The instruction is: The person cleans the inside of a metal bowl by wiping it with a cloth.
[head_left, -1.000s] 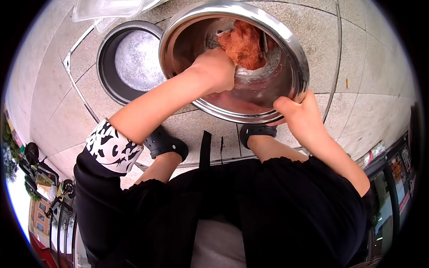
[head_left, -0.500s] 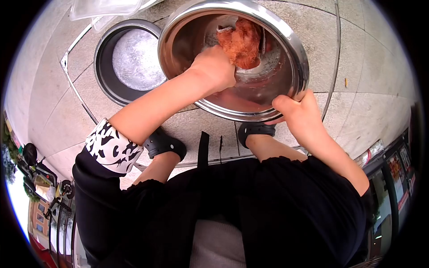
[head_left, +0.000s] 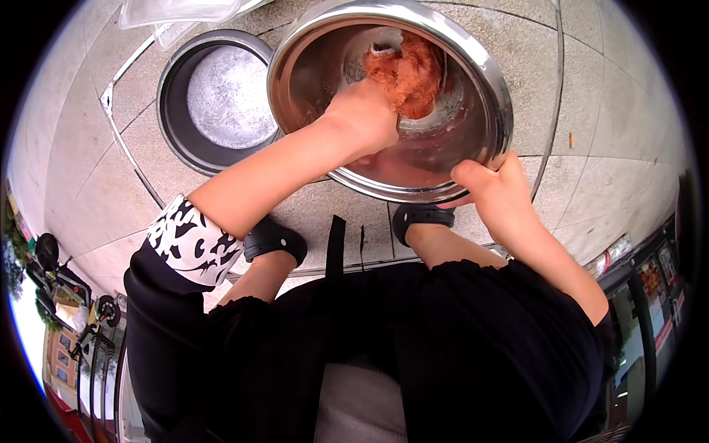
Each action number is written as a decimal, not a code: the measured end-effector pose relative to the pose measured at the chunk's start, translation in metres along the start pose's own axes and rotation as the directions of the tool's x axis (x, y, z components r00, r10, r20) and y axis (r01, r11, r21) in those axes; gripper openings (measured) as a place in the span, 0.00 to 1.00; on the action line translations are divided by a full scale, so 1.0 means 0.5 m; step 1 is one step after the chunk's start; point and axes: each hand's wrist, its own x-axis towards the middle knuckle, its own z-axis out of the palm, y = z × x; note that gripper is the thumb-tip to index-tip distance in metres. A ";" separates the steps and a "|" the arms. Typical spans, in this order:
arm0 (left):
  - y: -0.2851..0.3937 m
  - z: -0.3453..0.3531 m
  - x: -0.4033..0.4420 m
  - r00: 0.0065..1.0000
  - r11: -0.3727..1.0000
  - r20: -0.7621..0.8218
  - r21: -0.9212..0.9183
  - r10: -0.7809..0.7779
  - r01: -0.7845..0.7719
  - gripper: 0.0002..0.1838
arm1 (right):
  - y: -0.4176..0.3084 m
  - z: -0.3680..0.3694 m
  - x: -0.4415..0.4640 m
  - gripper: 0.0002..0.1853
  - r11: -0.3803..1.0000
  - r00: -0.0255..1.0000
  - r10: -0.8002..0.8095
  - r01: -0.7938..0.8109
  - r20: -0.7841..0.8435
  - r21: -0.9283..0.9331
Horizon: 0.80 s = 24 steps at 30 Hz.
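Note:
Inside a tilted, shiny metal bowl (head_left: pixel 443 159), my left hand (head_left: pixel 365 118) is closed round a bunched orange-red cloth (head_left: pixel 413 77). The cloth looks like mesh and lies against the bowl's inner bottom, which has whitish streaks. A small white-edged part shows at the cloth's upper left. My right hand (head_left: pixel 491 181) grips the bowl's rim at the lower right, thumb over the edge and fingers partly hidden beneath. Left of the bowl, a dark round pot (head_left: pixel 173 122) holds foamy, whitish liquid (head_left: pixel 230 96).
Clear plastic containers (head_left: pixel 177 11) are at the top left, beyond the pot. My feet in dark clogs (head_left: pixel 275 242) are just below the bowl on the tiled pavement (head_left: pixel 598 111). A parked two-wheeler (head_left: pixel 70 292) is at the far left, and a glass front at the right.
My left hand has shifted slightly to the right inside the bowl with the orange cloth, which has changed shape a little. My right hand keeps its hold on the rim.

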 end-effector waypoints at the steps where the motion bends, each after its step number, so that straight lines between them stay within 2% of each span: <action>1: -0.002 0.002 0.002 1.000 1.000 0.000 -0.003 -0.001 0.001 0.07 | -0.002 0.003 -0.002 0.12 0.999 1.000 -0.005 0.005 -0.011 0.031; 4: 0.011 -0.002 -0.009 0.998 0.992 -0.035 -0.111 -0.059 0.055 0.06 | -0.010 0.009 -0.008 0.12 0.995 1.000 -0.022 0.023 -0.008 0.100; 6: 0.026 0.007 -0.010 0.992 0.925 0.126 -0.379 0.016 0.033 0.07 | -0.013 0.011 -0.009 0.13 0.991 0.999 -0.034 0.033 0.004 0.132; 9: 0.026 -0.009 -0.012 0.987 0.935 0.162 -0.347 -0.017 0.073 0.07 | -0.013 0.011 -0.009 0.14 0.991 0.999 -0.050 0.051 -0.011 0.121; 10: 0.025 -0.010 -0.013 0.945 0.856 0.228 -0.413 -0.234 0.311 0.07 | -0.011 0.009 -0.009 0.14 0.991 0.999 -0.041 0.040 0.000 0.129; 11: 0.023 -0.008 -0.012 0.945 0.852 0.228 -0.419 -0.234 0.312 0.07 | -0.010 0.009 -0.010 0.14 0.990 0.999 -0.031 0.029 0.011 0.136; 13: 0.020 -0.004 -0.007 0.990 0.988 0.139 -0.153 0.036 -0.015 0.07 | -0.012 0.009 -0.009 0.14 0.992 0.999 -0.032 0.029 0.021 0.126; 14: 0.027 0.001 -0.006 0.981 0.986 0.177 -0.157 0.074 -0.046 0.07 | -0.012 0.010 -0.008 0.14 0.992 0.999 -0.033 0.030 0.023 0.125; 17: 0.025 0.014 0.009 0.987 0.990 0.146 -0.130 0.067 -0.048 0.12 | -0.003 0.006 -0.005 0.13 0.991 0.999 -0.037 0.035 0.014 0.130; 18: 0.017 0.015 0.018 0.973 0.997 0.227 -0.066 -0.031 0.047 0.11 | -0.003 0.006 -0.004 0.13 0.992 0.999 -0.035 0.032 0.016 0.121; 22: 0.021 0.004 -0.001 0.972 0.975 0.208 -0.166 -0.114 0.149 0.09 | -0.005 0.007 -0.007 0.13 0.992 0.999 -0.040 0.038 0.010 0.118; 24: 0.030 0.005 -0.005 0.983 0.990 0.121 -0.030 0.140 -0.137 0.09 | -0.007 0.008 -0.008 0.12 0.994 0.999 -0.037 0.037 -0.005 0.104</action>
